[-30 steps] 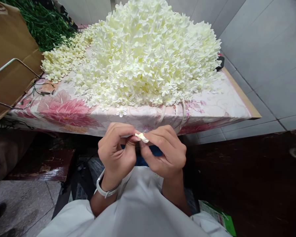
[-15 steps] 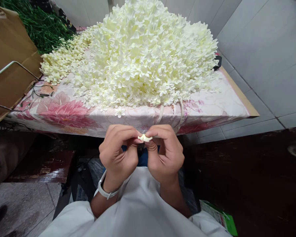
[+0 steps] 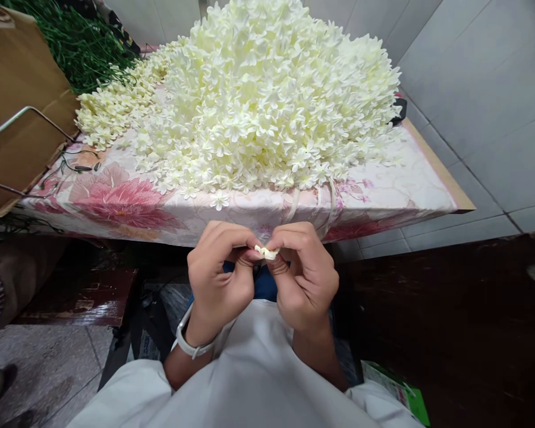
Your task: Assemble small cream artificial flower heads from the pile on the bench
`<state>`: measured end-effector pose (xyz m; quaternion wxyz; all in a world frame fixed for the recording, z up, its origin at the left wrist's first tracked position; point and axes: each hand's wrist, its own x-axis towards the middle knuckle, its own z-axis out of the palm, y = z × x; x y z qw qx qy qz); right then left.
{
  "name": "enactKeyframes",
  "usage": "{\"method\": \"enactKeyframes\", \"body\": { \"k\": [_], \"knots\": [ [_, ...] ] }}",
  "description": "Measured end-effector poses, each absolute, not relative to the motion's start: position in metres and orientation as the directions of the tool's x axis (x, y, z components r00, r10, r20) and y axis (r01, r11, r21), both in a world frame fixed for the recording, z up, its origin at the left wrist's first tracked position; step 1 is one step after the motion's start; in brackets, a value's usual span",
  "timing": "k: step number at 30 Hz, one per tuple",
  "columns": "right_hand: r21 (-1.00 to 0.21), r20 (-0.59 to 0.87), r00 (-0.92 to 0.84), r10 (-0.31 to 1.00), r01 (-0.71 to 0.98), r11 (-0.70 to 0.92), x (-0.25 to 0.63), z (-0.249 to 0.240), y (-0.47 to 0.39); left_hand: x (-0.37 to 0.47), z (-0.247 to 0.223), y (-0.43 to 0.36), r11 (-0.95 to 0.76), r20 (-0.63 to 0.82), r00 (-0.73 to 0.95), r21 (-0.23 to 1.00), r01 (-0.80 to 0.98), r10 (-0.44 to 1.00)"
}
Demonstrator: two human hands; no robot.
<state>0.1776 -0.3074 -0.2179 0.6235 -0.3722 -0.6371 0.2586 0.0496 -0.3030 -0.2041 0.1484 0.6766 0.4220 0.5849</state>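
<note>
Between my fingertips is a small cream-white artificial flower (image 3: 266,253), its petals squeezed together. My left hand (image 3: 223,267), with a pale band (image 3: 188,346) round the wrist, pinches its left side between thumb and forefinger. On the other side my right hand (image 3: 305,270) pinches it in the same way. Both hands are above my lap, just off the table's front edge. Beyond them a large heap of white artificial flowers (image 3: 267,107) covers much of the table. One loose flower (image 3: 219,200) lies near the front edge.
A floral cloth (image 3: 125,199) covers the table (image 3: 466,209). At left are a cardboard box (image 3: 24,101), a metal wire frame (image 3: 27,110), green stems (image 3: 84,47) and smaller cream blossoms (image 3: 107,113). Tiled wall (image 3: 485,107) stands at right. Another person's leg (image 3: 18,279) shows at left.
The flower between my fingertips looks more folded and bunched than before. Both hands appear slightly further right in view, as does the whole scene.
</note>
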Motion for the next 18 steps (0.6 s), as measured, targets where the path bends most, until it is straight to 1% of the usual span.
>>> {"method": "enactKeyframes", "body": {
  "k": [4,11,14,18],
  "knots": [
    [-0.829,0.552,-0.020,0.834,0.092,0.551,0.183,-0.217,-0.306,0.046,-0.204,-0.303,-0.542,0.572,0.014,0.768,0.342,0.820],
    [-0.866,0.495,-0.103,0.863,-0.132,0.482,0.189,-0.219,-0.301,0.045,-0.203,-0.303,-0.433,0.430,0.056,0.891,0.138,0.901],
    [-0.869,0.479,-0.140,0.867,-0.218,0.445,0.191,-0.220,-0.297,0.046,-0.202,-0.303,-0.405,0.403,0.040,0.911,0.081,0.914],
    [-0.868,0.469,-0.174,0.866,-0.274,0.415,0.193,-0.222,-0.294,0.047,-0.201,-0.304,-0.382,0.382,0.015,0.923,0.047,0.924]
  ]
}}
